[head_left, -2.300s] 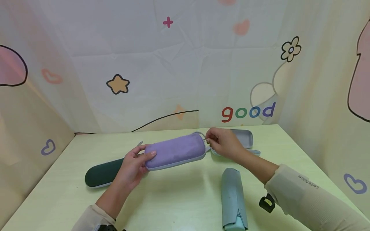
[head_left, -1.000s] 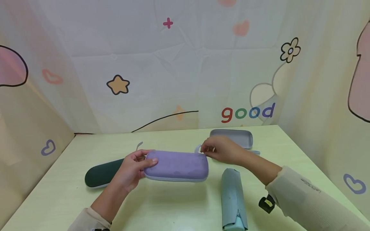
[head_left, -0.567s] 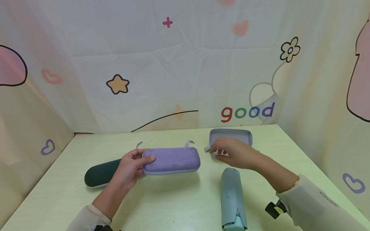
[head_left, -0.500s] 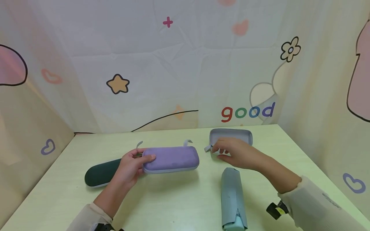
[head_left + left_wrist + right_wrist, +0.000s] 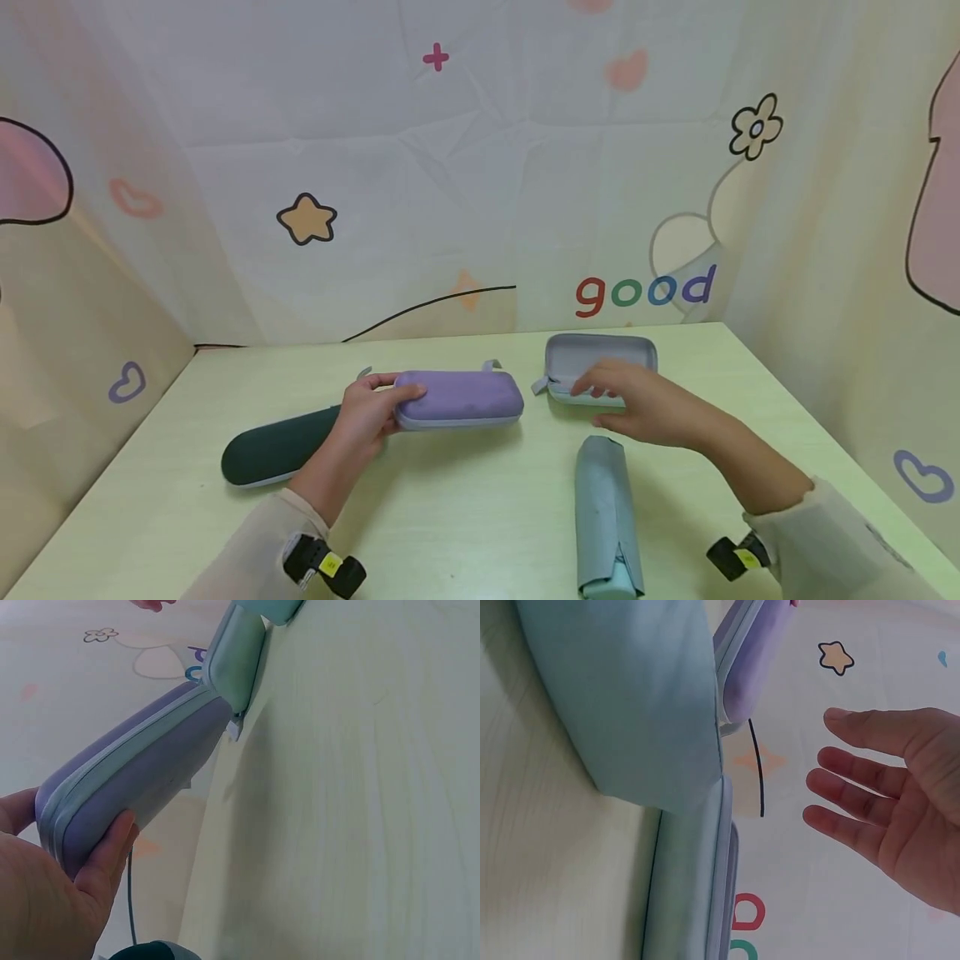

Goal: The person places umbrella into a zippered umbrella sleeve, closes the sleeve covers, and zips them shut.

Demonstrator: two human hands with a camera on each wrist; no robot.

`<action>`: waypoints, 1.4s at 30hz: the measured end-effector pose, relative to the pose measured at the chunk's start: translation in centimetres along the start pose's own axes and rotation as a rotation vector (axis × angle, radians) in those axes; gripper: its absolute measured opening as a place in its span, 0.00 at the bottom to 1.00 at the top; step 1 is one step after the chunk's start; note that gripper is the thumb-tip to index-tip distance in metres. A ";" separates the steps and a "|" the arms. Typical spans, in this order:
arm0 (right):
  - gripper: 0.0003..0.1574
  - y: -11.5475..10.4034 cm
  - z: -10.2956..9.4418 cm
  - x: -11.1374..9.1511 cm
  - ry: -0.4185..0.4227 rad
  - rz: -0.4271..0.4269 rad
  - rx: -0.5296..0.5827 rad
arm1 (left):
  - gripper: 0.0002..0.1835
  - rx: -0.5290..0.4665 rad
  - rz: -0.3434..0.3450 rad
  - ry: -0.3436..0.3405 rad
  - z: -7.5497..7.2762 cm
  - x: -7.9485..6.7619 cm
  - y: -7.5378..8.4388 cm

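Observation:
My left hand (image 5: 367, 410) grips the left end of a purple zippered case (image 5: 461, 397), thumb on its front and fingers behind. The case is held above the table, with its pale zipper band (image 5: 124, 750) closed along the side seen in the left wrist view. A small grey strap (image 5: 491, 365) stands up at its back right. My right hand (image 5: 648, 404) holds nothing; its fingers are spread and slightly bent in the right wrist view. It hovers in front of an open grey and mint case (image 5: 600, 350) and hides part of it.
A dark green long case (image 5: 273, 450) lies at the left, partly behind my left forearm. A grey-blue rolled bundle, like a folded umbrella (image 5: 606, 517), lies upright-on in front of my right hand. A patterned curtain (image 5: 420, 208) hangs behind the table (image 5: 465, 517).
My right hand has let go of the strap end of the purple case and moved right, toward the open case. My left hand has lowered and levelled the purple case, then shifted slightly right.

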State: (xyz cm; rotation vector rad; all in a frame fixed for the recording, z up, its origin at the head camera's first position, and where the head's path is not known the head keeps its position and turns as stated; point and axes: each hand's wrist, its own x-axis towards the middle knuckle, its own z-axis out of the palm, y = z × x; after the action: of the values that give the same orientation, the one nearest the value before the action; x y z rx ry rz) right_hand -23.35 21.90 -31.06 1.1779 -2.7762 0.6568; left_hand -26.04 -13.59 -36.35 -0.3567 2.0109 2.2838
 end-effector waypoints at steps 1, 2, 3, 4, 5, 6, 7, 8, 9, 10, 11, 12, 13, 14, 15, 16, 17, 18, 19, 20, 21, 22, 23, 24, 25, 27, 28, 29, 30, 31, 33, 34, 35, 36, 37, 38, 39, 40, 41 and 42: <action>0.22 0.2 0.1 -0.2 -0.005 0.001 0.003 | 0.28 0.006 -0.006 -0.001 0.1 0.2 0.0; 0.24 0.3 0.1 -0.3 -0.008 -0.005 0.004 | 0.28 0.008 -0.014 -0.004 0.1 0.4 -0.1; 0.26 0.5 0.2 -0.5 -0.009 -0.017 0.005 | 0.28 0.009 -0.024 -0.003 0.2 0.6 -0.2; 0.28 0.6 0.2 -0.7 -0.013 -0.028 0.008 | 0.28 0.011 -0.031 -0.005 0.3 0.8 -0.2; 0.30 0.7 0.3 -0.9 -0.015 -0.043 0.004 | 0.28 0.013 -0.038 -0.006 0.4 1.0 -0.3; 0.32 0.8 0.3 -1.1 -0.015 -0.057 0.002 | 0.28 0.016 -0.046 -0.007 0.4 1.2 -0.4; 0.34 0.9 0.4 -1.3 -0.017 -0.069 0.000 | 0.28 0.018 -0.052 -0.008 0.5 1.3 -0.4; 0.36 0.9 0.4 -1.5 -0.019 -0.078 -0.001 | 0.29 0.021 -0.056 -0.008 0.6 1.5 -0.5; 0.38 0.8 0.4 -1.7 -0.024 -0.081 0.000 | 0.29 0.025 -0.057 -0.010 0.6 1.6 -0.6; 0.39 0.8 0.5 -1.9 -0.030 -0.077 -0.001 | 0.29 0.032 -0.058 -0.014 0.6 1.7 -0.8; 0.40 0.7 0.5 -2.1 -0.036 -0.066 -0.002 | 0.30 0.037 -0.057 -0.020 0.7 1.8 -0.9; 0.41 0.6 0.6 -2.2 -0.044 -0.057 -0.002 | 0.30 0.042 -0.059 -0.022 0.7 1.9 -1.0; 0.42 0.5 0.6 -2.4 -0.053 -0.046 -0.002 | 0.30 0.048 -0.060 -0.024 0.7 2.0 -1.2; 0.42 0.5 0.7 -2.6 -0.059 -0.040 -0.002 | 0.30 0.056 -0.059 -0.027 0.8 2.1 -1.3; 0.42 0.4 0.7 -2.8 -0.066 -0.036 -0.002 | 0.29 0.067 -0.058 -0.031 0.9 2.1 -1.4; 0.43 0.4 0.8 -3.0 -0.070 -0.035 -0.006 | 0.29 0.081 -0.057 -0.032 0.9 2.2 -1.5; 0.43 0.4 0.9 -3.1 -0.075 -0.038 -0.007 | 0.29 0.100 -0.053 -0.032 1.0 2.2 -1.5; 0.43 0.4 1.0 -3.2 -0.079 -0.046 -0.010 | 0.29 0.123 -0.049 -0.026 1.1 2.3 -1.5; 0.43 0.4 1.0 -3.3 -0.082 -0.054 -0.012 | 0.29 0.162 -0.037 -0.017 1.2 2.4 -1.5; 0.43 0.4 1.1 -3.4 -0.086 -0.064 -0.014 | 0.29 0.212 -0.023 -0.005 1.3 2.4 -1.5; 0.43 0.4 1.2 -3.5 -0.090 -0.071 -0.015 | 0.29 0.265 -0.011 0.005 1.4 2.5 -1.4; 0.43 0.4 1.2 -3.5 -0.094 -0.077 -0.018 | 0.30 0.334 0.005 0.021 1.4 2.5 -1.3; 0.43 0.3 1.2 -3.6 -0.101 -0.079 -0.020 | 0.29 0.416 0.023 0.037 1.5 2.5 -1.3; 0.43 0.3 1.2 -3.6 -0.106 -0.081 -0.023 | 0.29 0.498 0.041 0.050 1.5 2.6 -1.2; 0.42 0.3 1.2 -3.6 -0.113 -0.082 -0.025 | 0.28 0.576 0.056 0.060 1.6 2.6 -1.1; 0.41 0.1 1.1 -3.7 -0.132 -0.080 -0.029 | 0.27 0.708 0.088 0.055 1.6 2.6 -1.0; 0.41 0.0 1.1 -3.8 -0.144 -0.076 -0.029 | 0.26 0.788 0.111 0.051 1.7 2.7 -1.0; 0.41 -0.1 1.0 -3.8 -0.158 -0.069 -0.028 | 0.25 0.861 0.137 0.037 1.7 2.7 -0.9; 0.40 -0.1 1.0 -3.9 -0.169 -0.068 -0.029 | 0.24 0.920 0.158 0.023 1.7 2.7 -0.9; 0.40 -0.2 1.0 -4.0 -0.181 -0.064 -0.026 | 0.23 0.977 0.179 0.011 1.8 2.7 -0.9; 0.40 -0.4 1.0 -4.1 -0.195 -0.071 -0.030 | 0.22 1.098 0.228 -0.004 1.9 2.7 -0.9; 0.40 -0.4 1.1 -4.2 -0.199 -0.080 -0.033 | 0.21 1.158 0.256 -0.005 1.9 2.7 -0.8; 0.39 -0.4 1.2 -4.2 -0.198 -0.092 -0.042 | 0.20 1.198 0.271 -0.007 2.0 2.7 -0.8; 0.39 -0.5 1.2 -4.2 -0.196 -0.104 -0.047 | 0.19 1.229 0.281 -0.007 2.1 2.7 -0.7; 0.39 -0.5 1.4 -4.2 -0.198 -0.110 -0.048 | 0.18 1.262 0.294 -0.005 2.2 2.7 -0.6; 0.39 -0.6 1.5 -4.2 -0.200 -0.117 -0.051 | 0.16 1.296 0.303 -0.004 2.3 2.7 -0.4; 0.39 -0.6 1.6 -4.2 -0.204 -0.118 -0.050 | 0.14 1.326 0.313 -0.003 2.5 2.7 -0.3; 0.39 -0.7 1.7 -4.2 -0.210 -0.113 -0.049 | 0.13 1.358 0.327 -0.005 2.6 2.7 -0.1; 0.39 -0.7 1.8 -4.2 -0.216 -0.109 -0.047 | 0.12 1.391 0.348 -0.008 2.8 2.7 0.1; 0.39 -0.8 1.9 -4.3 -0.224 -0.104 -0.041 | 0.12 1.421 0.370 -0.009 3.0 2.8 0.3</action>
State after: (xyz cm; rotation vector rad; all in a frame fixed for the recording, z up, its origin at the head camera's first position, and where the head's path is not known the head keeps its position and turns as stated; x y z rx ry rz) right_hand -19.60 23.54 -33.38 1.4595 -2.8629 0.4843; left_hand -29.14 -10.93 -36.37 0.1677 3.1454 0.4287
